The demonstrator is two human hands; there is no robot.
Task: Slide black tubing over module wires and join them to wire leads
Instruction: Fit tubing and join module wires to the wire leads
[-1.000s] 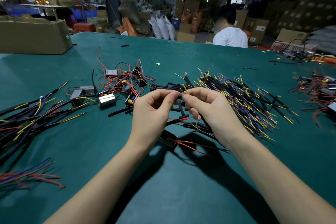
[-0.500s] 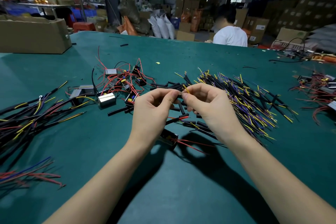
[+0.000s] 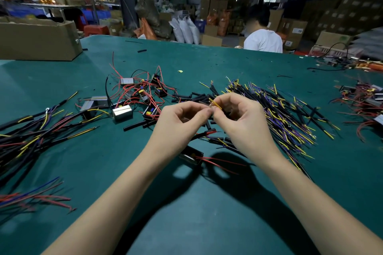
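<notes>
While both hands are raised over the green desk (image 3: pixel 207 213), their fingertips meet in the middle. The left hand (image 3: pixel 180 122) has its fingers curled and pinches one end of a thin yellow wire (image 3: pixel 215 104). The right hand (image 3: pixel 240 118) is curled too and pinches the same wire from the other side. A black module (image 3: pixel 191 156) with red wires (image 3: pixel 219 161) lies on the desk just under the hands. Short bits of black tubing (image 3: pixel 193 96) lie just past the fingertips. A big pile of wire leads (image 3: pixel 290 118) sits beside the right hand. More modules (image 3: pixel 122 112) with red wires lie past the left hand. A cardboard box (image 3: pixel 39 41) stands far off on the left.
</notes>
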